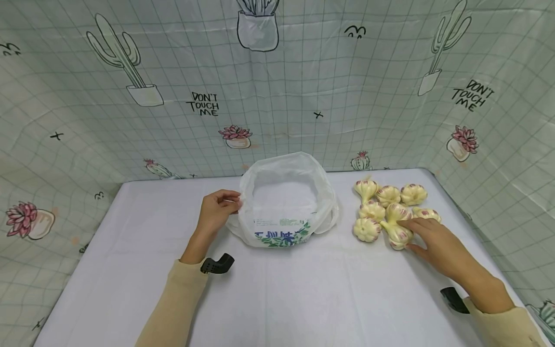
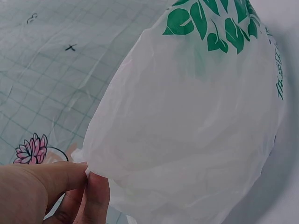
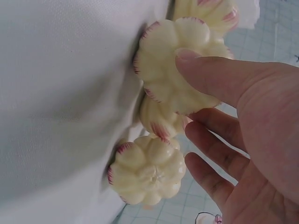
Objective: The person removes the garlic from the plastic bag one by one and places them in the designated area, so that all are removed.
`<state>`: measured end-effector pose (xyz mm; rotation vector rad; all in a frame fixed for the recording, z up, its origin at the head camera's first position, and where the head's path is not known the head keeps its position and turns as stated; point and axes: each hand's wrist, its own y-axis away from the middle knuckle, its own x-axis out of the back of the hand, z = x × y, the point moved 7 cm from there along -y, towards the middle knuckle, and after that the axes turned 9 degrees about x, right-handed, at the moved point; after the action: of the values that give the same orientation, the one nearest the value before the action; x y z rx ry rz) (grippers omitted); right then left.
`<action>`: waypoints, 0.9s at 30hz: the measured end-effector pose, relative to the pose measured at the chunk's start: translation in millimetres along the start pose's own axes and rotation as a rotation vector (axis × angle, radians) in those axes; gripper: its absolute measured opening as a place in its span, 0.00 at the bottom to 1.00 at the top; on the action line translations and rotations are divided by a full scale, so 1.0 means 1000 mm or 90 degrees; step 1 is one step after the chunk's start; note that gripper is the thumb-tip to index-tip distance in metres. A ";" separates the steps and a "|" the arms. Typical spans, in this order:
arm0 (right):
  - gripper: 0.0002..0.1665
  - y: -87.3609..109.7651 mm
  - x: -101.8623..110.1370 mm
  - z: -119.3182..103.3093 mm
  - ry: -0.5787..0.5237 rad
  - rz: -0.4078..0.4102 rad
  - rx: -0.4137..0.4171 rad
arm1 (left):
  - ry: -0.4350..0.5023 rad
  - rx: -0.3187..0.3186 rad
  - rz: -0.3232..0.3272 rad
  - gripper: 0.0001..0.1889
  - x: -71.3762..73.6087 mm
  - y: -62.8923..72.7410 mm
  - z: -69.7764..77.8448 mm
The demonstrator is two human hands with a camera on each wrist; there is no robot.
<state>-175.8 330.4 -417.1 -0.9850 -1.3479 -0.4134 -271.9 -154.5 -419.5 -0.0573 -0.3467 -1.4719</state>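
A white plastic bag (image 1: pixel 249 221) with green leaves and blue lettering stands wide-mouthed on the table. At its left rim, my left hand (image 1: pixel 217 209) pinches the film between thumb and fingers; the left wrist view shows this grip up close. To the right lies a cluster of cream garlic bulbs with purplish streaks. My right hand (image 1: pixel 442 248) holds the nearest garlic bulb (image 1: pixel 399 236), its thumb (image 3: pixel 205 70) across the bulb's face and other fingers round the far side, partly hidden. Another garlic bulb (image 3: pixel 149 170) sits close to those fingertips in the right wrist view.
A white cloth covers the table (image 1: pixel 303 294). Behind and at both sides hangs a grid-patterned curtain (image 1: pixel 286 96) with cactus drawings. More garlic bulbs (image 1: pixel 366 229) lie between the bag and my right hand. Black wrist devices (image 1: pixel 218 264) are on both forearms.
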 end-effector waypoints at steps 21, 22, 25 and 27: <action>0.30 0.009 0.026 0.024 -0.008 0.050 -0.068 | 0.003 0.015 -0.002 0.13 0.004 0.003 -0.003; 0.29 0.010 0.027 0.027 -0.005 0.048 -0.087 | 0.004 0.015 -0.004 0.13 0.004 0.003 -0.002; 0.25 0.013 0.029 0.035 0.002 0.049 -0.127 | 0.008 0.015 -0.013 0.13 0.005 0.005 -0.002; 0.24 0.014 0.030 0.040 0.003 0.046 -0.155 | 0.012 0.013 -0.021 0.14 0.006 0.006 -0.002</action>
<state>-182.8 378.3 -397.4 -1.2284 -1.2739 -0.5337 -265.6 -160.1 -418.5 -0.0215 -0.3480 -1.5001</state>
